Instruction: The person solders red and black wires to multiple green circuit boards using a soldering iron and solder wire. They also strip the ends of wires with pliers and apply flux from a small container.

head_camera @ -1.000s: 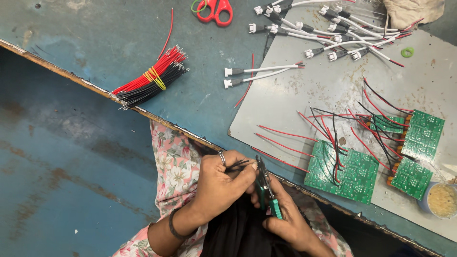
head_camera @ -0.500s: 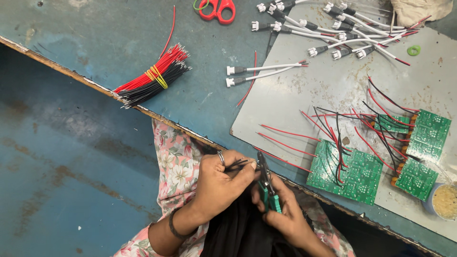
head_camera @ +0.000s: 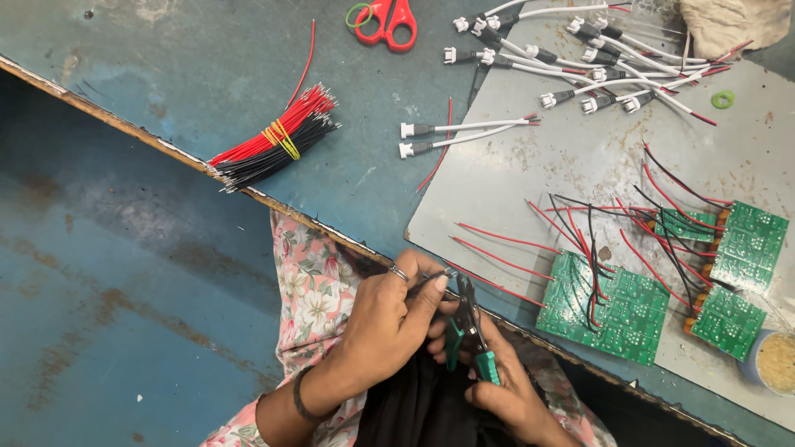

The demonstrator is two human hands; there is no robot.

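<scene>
Here, at the near edge of the blue workbench (head_camera: 166, 74), my left hand (head_camera: 389, 319) is curled shut, pinching a thin dark wire (head_camera: 429, 281) between thumb and forefinger, while my right hand (head_camera: 501, 389) is closed around the green-handled cutters (head_camera: 468, 335), their tip meeting the wire just beside my left fingertips. How far the cutter blades stand apart I cannot tell; they are too small and partly hidden.

The risk, as I judge it, lies in that closeness: a squeeze placed slightly off could nick my fingertip, or bite through the copper instead of only the insulation. The wire is held over my lap, off the bench, so a snipped end could drop out of sight.

To the right, green circuit boards (head_camera: 613, 306) with red and black leads sit on a grey sheet (head_camera: 513, 182) close to the bench edge; an elbow could catch those loose leads. Farther off lie a banded bundle of red and black wires (head_camera: 277, 141), white-plugged connector leads (head_camera: 464, 132) and red scissors (head_camera: 393, 18).
</scene>
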